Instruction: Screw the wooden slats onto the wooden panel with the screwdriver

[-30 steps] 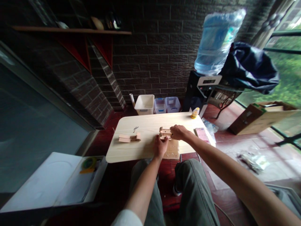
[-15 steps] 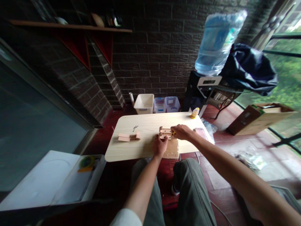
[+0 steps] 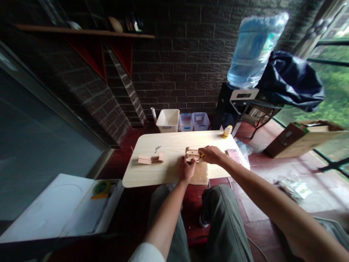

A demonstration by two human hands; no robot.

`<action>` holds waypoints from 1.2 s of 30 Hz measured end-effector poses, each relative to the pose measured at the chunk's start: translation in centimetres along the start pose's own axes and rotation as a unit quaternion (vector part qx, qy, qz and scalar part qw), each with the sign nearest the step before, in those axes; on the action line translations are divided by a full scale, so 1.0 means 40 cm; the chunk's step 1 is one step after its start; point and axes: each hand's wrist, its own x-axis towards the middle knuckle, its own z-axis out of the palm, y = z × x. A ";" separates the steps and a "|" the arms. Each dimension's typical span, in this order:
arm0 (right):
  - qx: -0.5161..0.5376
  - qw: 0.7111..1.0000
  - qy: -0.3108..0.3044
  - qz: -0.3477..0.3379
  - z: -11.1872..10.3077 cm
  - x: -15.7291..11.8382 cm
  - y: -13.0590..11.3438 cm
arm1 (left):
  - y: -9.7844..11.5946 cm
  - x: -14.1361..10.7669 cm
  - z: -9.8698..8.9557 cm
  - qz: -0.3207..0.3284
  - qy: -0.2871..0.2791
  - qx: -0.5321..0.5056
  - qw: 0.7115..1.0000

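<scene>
Wooden assembly (image 3: 192, 153) right of centre on table (image 3: 152, 176). Left hand (image 3: 187, 170): fingers clamped on its near left part. Right hand (image 3: 212, 154): fingers closed round small yellow tool (image 3: 202, 155), right end. Best: brace wood firmly, steady wrist, modest force.

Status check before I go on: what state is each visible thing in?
Left hand: gripping wooden assembly
Right hand: closed on small yellow object
Wooden assembly: held, partly covered
Second wooden piece: lying loose
Bottle: upright
Phone: lying flat
Cardboard box: open
Cream bin: open
Water jug: inverted, plastic-wrapped
</scene>
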 end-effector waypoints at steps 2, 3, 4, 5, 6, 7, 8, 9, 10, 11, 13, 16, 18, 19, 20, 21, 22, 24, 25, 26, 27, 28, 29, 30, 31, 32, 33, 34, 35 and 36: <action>0.000 1.000 0.001 -0.001 -0.002 0.000 -0.002 | 0.003 0.000 -0.002 0.004 -0.005 0.017 1.000; 0.000 1.000 0.001 -0.001 -0.003 0.001 -0.003 | 0.005 0.000 -0.003 0.002 -0.007 0.025 1.000; -0.001 1.000 0.000 -0.001 -0.004 0.001 -0.004 | 0.007 0.000 -0.004 -0.002 -0.010 0.031 0.999; -0.002 1.000 -0.001 -0.001 -0.004 0.002 -0.006 | 0.008 0.000 -0.005 -0.006 -0.012 0.036 0.999; -0.004 1.000 -0.003 0.000 -0.004 0.002 -0.007 | 0.010 0.000 -0.005 -0.010 -0.014 0.038 0.999; -0.005 1.000 -0.005 0.001 -0.004 0.003 -0.008 | 0.011 -0.001 -0.005 -0.011 -0.014 0.039 0.999; -0.007 1.000 -0.005 0.002 -0.003 0.003 -0.008 | 0.011 -0.001 -0.005 -0.010 -0.013 0.040 0.999; -0.008 1.000 -0.005 0.004 -0.002 0.004 -0.009 | 0.011 -0.001 -0.005 -0.009 -0.011 0.041 0.999; -0.008 1.000 -0.003 0.005 -0.001 0.004 -0.009 | 0.010 0.000 -0.004 -0.010 -0.010 0.040 0.999; -0.008 1.000 -0.003 0.006 0.000 0.004 -0.009 | 0.010 0.000 -0.004 -0.011 -0.010 0.039 0.999; -0.007 1.000 -0.003 0.006 0.000 0.004 -0.009 | 0.008 0.001 -0.003 -0.017 -0.015 0.038 0.999; -0.003 1.000 -0.006 0.007 -0.002 0.005 -0.010 | 0.005 0.001 -0.002 -0.032 -0.025 0.037 0.998; 0.000 1.000 -0.007 0.007 -0.002 0.008 -0.010 | 0.004 0.001 0.000 -0.029 -0.022 0.030 0.999; 0.003 1.000 -0.007 0.007 -0.002 0.010 -0.010 | 0.003 0.000 0.000 -0.021 -0.019 0.025 0.999; 0.006 1.000 -0.006 0.005 0.000 0.013 -0.009 | 0.003 0.000 0.001 -0.014 -0.014 0.021 1.000; 0.010 1.000 -0.005 0.003 0.003 0.016 -0.009 | 0.003 0.000 0.001 -0.009 -0.009 0.018 1.000; 0.015 1.000 -0.002 0.001 0.007 0.019 -0.008 | 0.003 -0.001 0.001 -0.009 -0.006 0.018 1.000; 0.027 1.000 0.007 -0.001 0.016 0.026 -0.006 | 0.004 -0.001 -0.001 -0.014 -0.006 0.022 1.000; 0.034 0.999 0.015 -0.002 0.022 0.030 -0.006 | 0.005 -0.002 -0.001 -0.014 -0.008 0.024 1.000; 0.043 0.999 0.025 -0.005 0.027 0.033 -0.005 | 0.005 -0.002 -0.002 -0.011 -0.009 0.024 1.000; 0.051 0.998 0.037 -0.010 0.032 0.036 -0.005 | 0.006 -0.001 -0.003 -0.007 -0.010 0.023 1.000; 0.061 0.997 0.049 -0.017 0.038 0.039 -0.005 | 0.005 -0.001 -0.003 -0.003 -0.009 0.021 1.000; 0.072 0.995 0.062 -0.026 0.043 0.042 -0.005 | 0.005 -0.001 -0.003 -0.003 -0.009 0.017 1.000; 0.083 0.993 0.074 -0.033 0.049 0.044 -0.005 | 0.004 -0.001 -0.003 -0.006 -0.010 0.013 1.000; 0.095 0.991 0.084 -0.039 0.056 0.046 -0.005 | 0.003 0.000 -0.002 -0.010 -0.012 0.010 1.000; 0.105 0.989 0.093 -0.042 0.064 0.047 -0.004 | 0.002 0.000 -0.001 -0.015 -0.015 0.008 1.000; 0.118 0.986 0.105 -0.044 0.073 0.047 -0.004 | 0.001 0.000 -0.001 -0.021 -0.018 0.007 1.000; 0.128 0.984 0.115 -0.043 0.084 0.046 -0.003 | 0.000 0.000 0.000 -0.023 -0.021 0.009 0.999; 0.144 0.980 0.131 -0.043 0.097 0.044 -0.001 | 0.000 0.001 0.000 -0.029 -0.016 0.014 0.999; 0.192 0.967 0.163 -0.045 0.110 0.042 0.001 | 0.001 0.001 0.001 -0.032 -0.020 0.019 0.999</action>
